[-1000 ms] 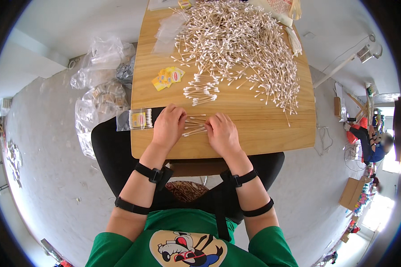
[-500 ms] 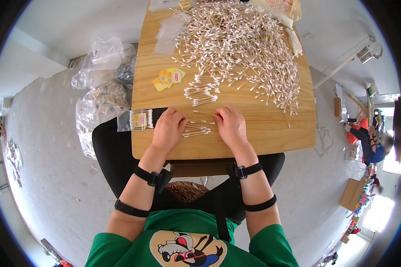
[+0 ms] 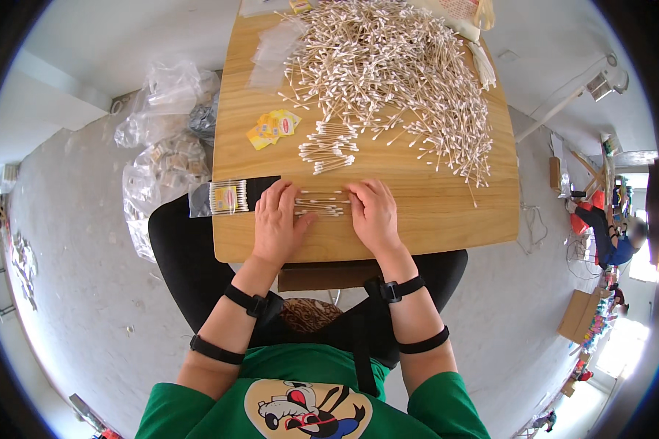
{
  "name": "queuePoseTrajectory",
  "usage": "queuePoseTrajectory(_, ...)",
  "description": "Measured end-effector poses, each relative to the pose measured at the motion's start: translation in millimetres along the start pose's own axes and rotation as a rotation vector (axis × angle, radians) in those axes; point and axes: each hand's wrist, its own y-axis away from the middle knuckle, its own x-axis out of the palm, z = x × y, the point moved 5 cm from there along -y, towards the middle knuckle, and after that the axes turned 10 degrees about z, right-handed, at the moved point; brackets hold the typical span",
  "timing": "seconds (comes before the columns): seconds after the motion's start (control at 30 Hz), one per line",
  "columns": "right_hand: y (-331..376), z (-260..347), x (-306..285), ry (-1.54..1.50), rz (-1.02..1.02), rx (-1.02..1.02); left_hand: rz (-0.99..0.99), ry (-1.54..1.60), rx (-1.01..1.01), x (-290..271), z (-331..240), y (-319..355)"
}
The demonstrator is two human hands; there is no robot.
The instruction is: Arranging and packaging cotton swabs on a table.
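Head view showed both hands flat near the tabletop's (image 3: 432,212) near edge, a small row of cotton swabs (image 3: 322,204) between them, long axes running left to right. The left hand (image 3: 278,223) and right hand (image 3: 374,214) had fingers loosely spread, bracketing the row's ends, pinching nothing, about equally near.

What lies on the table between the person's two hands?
In the head view, a small row of cotton swabs lies between the left hand and right hand, on the wooden table.
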Motion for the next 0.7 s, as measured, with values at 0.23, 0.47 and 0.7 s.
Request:
queuePoseTrajectory(0.23, -19, -6, 3, -0.012, -0.026, 0.087, 0.074, 0.004, 0.082, 2, -2, -13)
queuePoseTrajectory(0.47, -43, -11, 2, 0.112, 0.048, 0.035, 0.002, 0.09, 0.082, -1, 0, -16)
queuePoseTrajectory(0.7, -33, -3, 14, 0.053, 0.174, 0.035, -0.074, 0.167, -0.003, -1, 0, -28)
